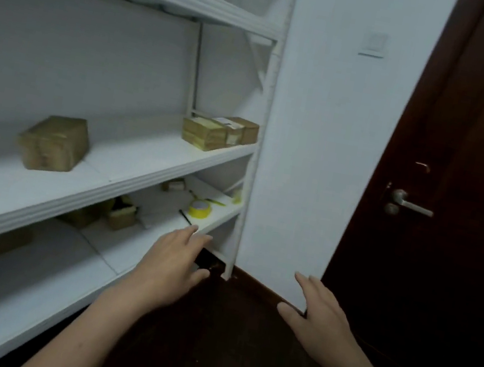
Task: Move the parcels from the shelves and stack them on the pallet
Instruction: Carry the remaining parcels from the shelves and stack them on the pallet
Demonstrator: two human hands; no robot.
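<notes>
head view: left hand point(170, 263), right hand point(318, 318), grip apart, parcels point(220, 132) well above both

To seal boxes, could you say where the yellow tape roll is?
Head view: the tape roll lies at the lower shelf's right end, just beyond the left hand.

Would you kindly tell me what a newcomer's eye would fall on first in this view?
Two open hands reach forward low in the view: the left hand by the edge of a lower shelf, the right hand before the white wall. On the middle shelf sit a lone brown parcel at left and a cluster of parcels at the right end. A bright yellow tape roll lies on that lower shelf.
</notes>
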